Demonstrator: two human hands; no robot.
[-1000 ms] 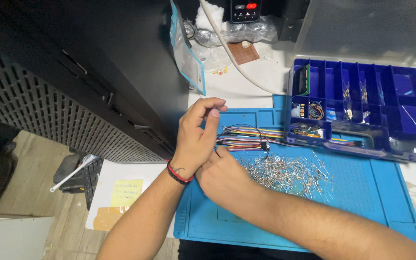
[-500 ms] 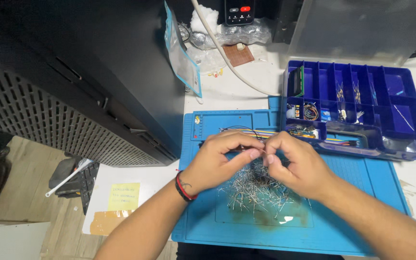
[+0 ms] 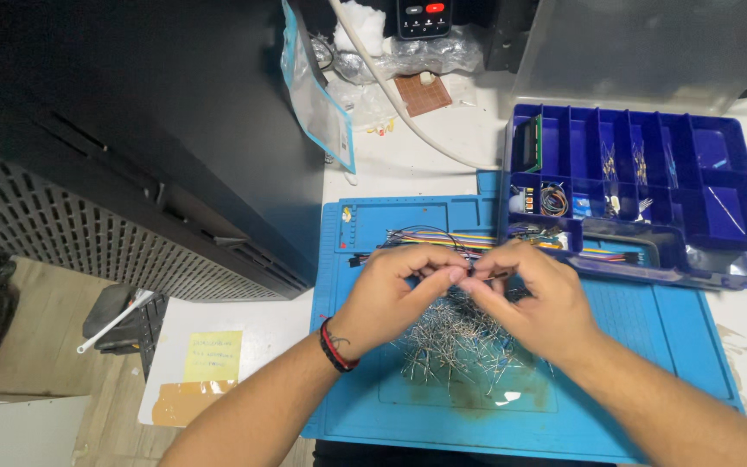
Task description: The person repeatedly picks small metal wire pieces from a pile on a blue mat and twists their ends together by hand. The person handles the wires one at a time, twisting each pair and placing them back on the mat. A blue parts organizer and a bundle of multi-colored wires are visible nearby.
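My left hand (image 3: 395, 294) and my right hand (image 3: 529, 298) meet fingertip to fingertip over a blue work mat (image 3: 373, 398). Together they pinch a small thin component, a wire-legged part, between thumbs and forefingers; it is too small to tell more. Just under the hands lies a loose pile of wire-legged resistors (image 3: 456, 346). A flat bundle of coloured jumper wires (image 3: 430, 238) lies on the mat just beyond the hands. A red and black band circles my left wrist.
A blue compartment organizer (image 3: 650, 147) with small parts stands at the right rear, overlapping the mat. A big black cabinet (image 3: 131, 138) fills the left. A clear bag (image 3: 317, 95), a white cable (image 3: 391, 104), a small brown board (image 3: 421, 93) and a yellow note (image 3: 212, 356) lie around.
A second ago my left hand was raised near the jumper wires with my right hand beneath it. Both hands have come together over the resistor pile, pinching a small part.
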